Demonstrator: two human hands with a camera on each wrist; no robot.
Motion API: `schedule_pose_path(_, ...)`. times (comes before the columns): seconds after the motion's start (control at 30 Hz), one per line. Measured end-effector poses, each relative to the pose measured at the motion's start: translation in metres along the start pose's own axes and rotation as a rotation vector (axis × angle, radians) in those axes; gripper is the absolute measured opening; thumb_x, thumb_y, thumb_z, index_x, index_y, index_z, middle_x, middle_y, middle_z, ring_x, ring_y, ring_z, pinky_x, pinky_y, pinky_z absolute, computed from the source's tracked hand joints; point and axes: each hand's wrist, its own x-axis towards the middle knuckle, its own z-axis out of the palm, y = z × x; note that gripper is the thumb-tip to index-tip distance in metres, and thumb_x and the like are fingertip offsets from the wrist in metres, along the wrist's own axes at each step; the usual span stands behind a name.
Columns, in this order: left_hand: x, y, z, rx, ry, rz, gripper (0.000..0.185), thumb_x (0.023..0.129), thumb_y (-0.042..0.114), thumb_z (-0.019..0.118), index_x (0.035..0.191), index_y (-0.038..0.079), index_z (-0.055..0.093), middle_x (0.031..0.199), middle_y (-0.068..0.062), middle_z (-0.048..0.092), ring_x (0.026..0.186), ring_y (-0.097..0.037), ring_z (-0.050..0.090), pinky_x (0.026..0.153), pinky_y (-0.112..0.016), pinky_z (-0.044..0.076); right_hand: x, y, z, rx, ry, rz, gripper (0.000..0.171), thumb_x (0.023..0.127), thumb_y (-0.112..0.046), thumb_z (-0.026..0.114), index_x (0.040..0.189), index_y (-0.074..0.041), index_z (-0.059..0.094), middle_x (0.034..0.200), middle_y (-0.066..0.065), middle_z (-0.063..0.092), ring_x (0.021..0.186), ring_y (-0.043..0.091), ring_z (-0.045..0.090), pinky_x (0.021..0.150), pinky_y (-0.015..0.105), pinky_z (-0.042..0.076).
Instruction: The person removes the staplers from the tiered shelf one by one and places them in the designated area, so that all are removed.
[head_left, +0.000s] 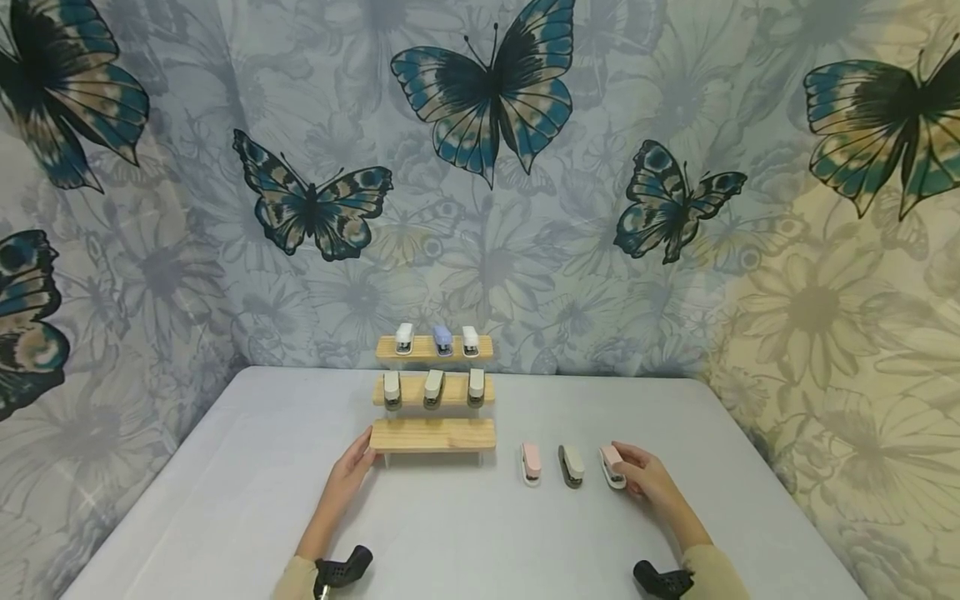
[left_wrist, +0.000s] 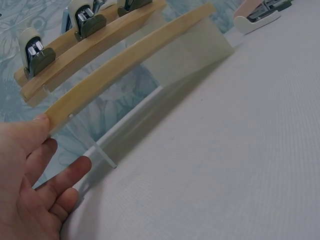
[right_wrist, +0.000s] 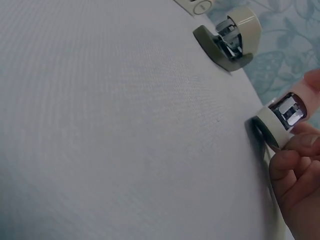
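A three-step wooden stand (head_left: 433, 435) stands at the middle of the table. Its top step carries three small staplers (head_left: 442, 339), its middle step three more (head_left: 432, 388), and the lowest step is bare. My left hand (head_left: 358, 460) rests with straight fingers against the left end of the lowest step (left_wrist: 130, 65), thumb (left_wrist: 35, 127) on the plank's end. Right of the stand lie a pink stapler (head_left: 531, 463), a grey-green stapler (head_left: 572, 465) and a second pink stapler (head_left: 611, 465). My right hand (head_left: 632, 472) grips that second pink stapler (right_wrist: 280, 120), which sits on the table.
The table is covered in a pale grey cloth (head_left: 450, 533). A butterfly-print curtain (head_left: 480, 167) hangs close behind the stand and along both sides. The grey-green stapler (right_wrist: 230, 42) lies just left of my right hand.
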Motion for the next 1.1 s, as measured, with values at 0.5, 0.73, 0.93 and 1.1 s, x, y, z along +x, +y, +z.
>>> schedule_pose_path(0.5,-0.001,-0.001,0.0,-0.013,0.007,-0.053,0.049,0.079,0.037,0.043,0.122,0.016,0.029,0.123,0.001,0.028,0.101,-0.016,0.039,0.085,-0.034,0.029,-0.005,-0.003,-0.007,-0.138,-0.084,-0.096,0.052,0.073,-0.016,0.055,0.118,-0.001,0.033,0.111,0.018,0.038,0.04,0.01,0.033,0.034,0.026,0.036)
schedule_pose_path(0.73,0.0,0.001,-0.002,-0.004,0.013,-0.048,0.049,0.079,0.038,0.043,0.121,0.016,0.031,0.123,-0.002,0.029,0.099,-0.02,0.04,0.085,-0.037,0.029,-0.006,0.004,-0.007,-0.095,-0.078,-0.108,0.052,0.074,-0.016,0.055,0.118,-0.001,0.033,0.104,0.017,0.04,0.04,0.009,0.033,0.034,0.025,0.036)
schedule_pose_path(0.93,0.002,0.001,-0.003,-0.019,0.0,-0.06,0.05,0.078,0.039,0.042,0.121,0.017,0.03,0.123,0.001,0.028,0.098,-0.018,0.042,0.086,-0.036,0.028,-0.008,0.005,-0.003,-0.089,-0.039,-0.06,0.053,0.073,-0.021,0.055,0.119,-0.007,0.033,0.109,0.014,0.038,0.044,0.011,0.038,0.037,0.023,0.036)
schedule_pose_path(1.1,0.002,-0.001,-0.002,-0.022,0.004,-0.064,0.051,0.078,0.04,0.043,0.121,0.017,0.03,0.123,0.002,0.028,0.101,-0.017,0.038,0.087,-0.035,0.027,-0.01,0.001,-0.004,-0.118,-0.054,-0.011,0.054,0.075,-0.024,0.053,0.121,-0.009,0.03,0.108,0.014,0.038,0.047,0.012,0.039,0.038,0.023,0.037)
